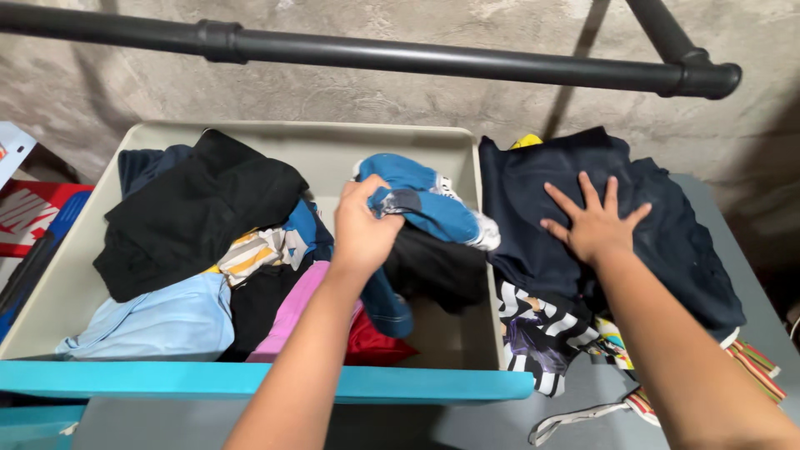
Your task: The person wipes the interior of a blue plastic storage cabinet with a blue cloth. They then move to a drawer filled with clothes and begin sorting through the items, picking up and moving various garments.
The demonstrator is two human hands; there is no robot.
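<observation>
My left hand [362, 227] is closed on a blue and white garment [433, 204], lifting it over the beige bin [333, 146] with a teal front rim. My right hand [593, 221] lies flat with fingers spread on a dark navy garment [667, 242] that tops a pile of clothes to the right of the bin. Inside the bin are a black garment [196, 212], a light blue one [162, 321], a pink one [296, 308], a red one [375, 346] and a striped yellow and white piece [254, 250].
A black pipe rail [400, 52] runs across the top in front of a rough concrete wall. A black and white patterned garment [537, 333] and a striped cloth [754, 362] stick out under the navy pile. A red box [29, 212] stands at the left.
</observation>
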